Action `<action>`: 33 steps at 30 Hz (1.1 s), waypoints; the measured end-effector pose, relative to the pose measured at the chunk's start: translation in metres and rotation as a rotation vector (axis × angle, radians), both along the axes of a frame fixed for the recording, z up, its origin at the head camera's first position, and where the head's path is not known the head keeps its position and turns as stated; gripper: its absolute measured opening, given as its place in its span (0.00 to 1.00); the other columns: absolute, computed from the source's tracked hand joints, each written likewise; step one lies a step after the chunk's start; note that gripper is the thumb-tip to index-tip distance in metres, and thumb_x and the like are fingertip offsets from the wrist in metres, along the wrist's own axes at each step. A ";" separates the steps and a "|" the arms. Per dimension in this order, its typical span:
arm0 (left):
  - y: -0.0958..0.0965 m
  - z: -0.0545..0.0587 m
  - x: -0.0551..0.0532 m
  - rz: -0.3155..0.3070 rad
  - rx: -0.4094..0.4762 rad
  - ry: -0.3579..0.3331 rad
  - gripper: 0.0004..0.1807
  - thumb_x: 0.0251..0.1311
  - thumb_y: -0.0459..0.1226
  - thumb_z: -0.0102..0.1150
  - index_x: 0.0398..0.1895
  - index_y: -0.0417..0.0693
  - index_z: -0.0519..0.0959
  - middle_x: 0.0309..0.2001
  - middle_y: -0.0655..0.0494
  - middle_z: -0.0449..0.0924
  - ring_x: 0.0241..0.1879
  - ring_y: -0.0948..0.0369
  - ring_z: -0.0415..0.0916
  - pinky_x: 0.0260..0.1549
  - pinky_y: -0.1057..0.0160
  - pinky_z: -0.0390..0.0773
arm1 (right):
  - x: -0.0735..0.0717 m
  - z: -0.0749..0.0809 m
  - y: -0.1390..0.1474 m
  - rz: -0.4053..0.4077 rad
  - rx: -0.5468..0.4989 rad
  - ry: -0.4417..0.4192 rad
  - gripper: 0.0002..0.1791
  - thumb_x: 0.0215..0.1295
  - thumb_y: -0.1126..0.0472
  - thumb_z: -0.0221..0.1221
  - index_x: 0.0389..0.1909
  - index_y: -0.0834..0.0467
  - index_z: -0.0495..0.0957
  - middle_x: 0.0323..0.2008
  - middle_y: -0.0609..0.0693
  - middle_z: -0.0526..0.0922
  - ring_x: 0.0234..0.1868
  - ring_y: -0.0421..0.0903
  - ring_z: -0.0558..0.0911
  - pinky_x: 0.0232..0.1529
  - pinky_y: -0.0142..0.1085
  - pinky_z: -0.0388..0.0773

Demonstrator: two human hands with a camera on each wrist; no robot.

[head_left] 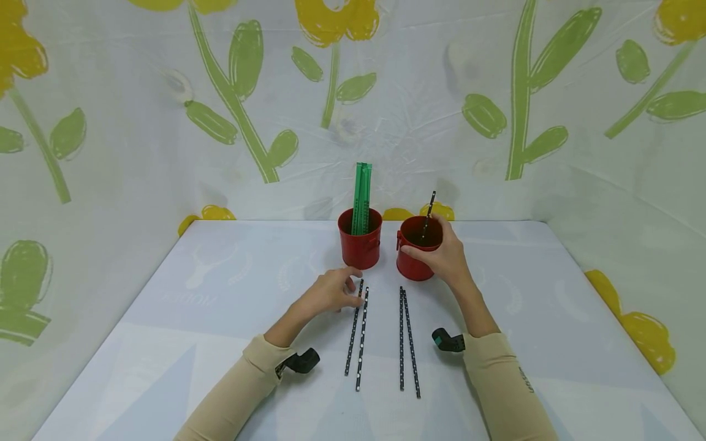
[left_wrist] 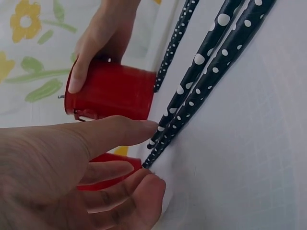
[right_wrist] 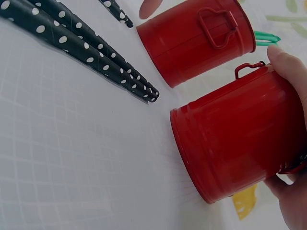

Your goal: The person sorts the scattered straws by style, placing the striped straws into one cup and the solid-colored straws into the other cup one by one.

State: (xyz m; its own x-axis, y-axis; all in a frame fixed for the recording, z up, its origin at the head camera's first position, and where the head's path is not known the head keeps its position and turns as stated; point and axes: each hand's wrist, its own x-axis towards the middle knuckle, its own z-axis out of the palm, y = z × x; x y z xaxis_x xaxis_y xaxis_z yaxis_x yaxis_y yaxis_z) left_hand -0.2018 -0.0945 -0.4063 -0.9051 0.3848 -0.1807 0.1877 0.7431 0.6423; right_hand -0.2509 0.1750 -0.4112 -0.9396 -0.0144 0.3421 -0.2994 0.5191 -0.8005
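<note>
My right hand (head_left: 451, 260) grips a red bucket (head_left: 412, 266) by its sides near the rim, thumb on the front and fingers around the far right. One black straw with white dots (head_left: 428, 214) leans up inside that bucket. My left hand (head_left: 328, 291) is over the upper ends of two dotted straws (head_left: 361, 343) lying on the table; its thumb and fingers stand apart around the straw ends. Whether they touch the straws I cannot tell. Another pair of dotted straws (head_left: 401, 343) lies to the right, below the held bucket.
A second red bucket (head_left: 360, 250), left of the held one, contains green paper-wrapped sticks (head_left: 361, 199). The white table (head_left: 231, 318) reaches back to a flower-printed cloth wall (head_left: 408, 110). Black wrist devices (head_left: 303, 361) jut from both sleeves.
</note>
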 end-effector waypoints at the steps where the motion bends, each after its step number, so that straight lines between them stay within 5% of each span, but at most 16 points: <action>1: 0.000 -0.001 0.000 -0.001 -0.006 0.002 0.31 0.54 0.41 0.71 0.62 0.48 0.73 0.43 0.49 0.80 0.25 0.60 0.78 0.23 0.66 0.82 | 0.000 0.000 0.000 0.000 0.000 0.000 0.54 0.50 0.46 0.73 0.74 0.52 0.53 0.67 0.56 0.69 0.67 0.55 0.69 0.55 0.56 0.79; 33: 0.007 -0.002 0.006 0.029 -0.122 0.075 0.29 0.51 0.42 0.73 0.57 0.43 0.79 0.36 0.53 0.79 0.17 0.62 0.75 0.18 0.67 0.77 | 0.002 0.002 -0.002 -0.014 0.006 -0.015 0.53 0.51 0.46 0.73 0.74 0.52 0.54 0.66 0.56 0.70 0.67 0.55 0.69 0.55 0.55 0.80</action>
State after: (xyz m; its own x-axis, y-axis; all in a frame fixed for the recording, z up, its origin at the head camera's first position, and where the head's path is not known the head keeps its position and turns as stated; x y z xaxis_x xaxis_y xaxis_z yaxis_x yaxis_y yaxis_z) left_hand -0.1956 -0.0878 -0.4088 -0.9284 0.3374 -0.1554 0.2091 0.8205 0.5321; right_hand -0.2490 0.1733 -0.4091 -0.9448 -0.0034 0.3278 -0.2801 0.5276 -0.8020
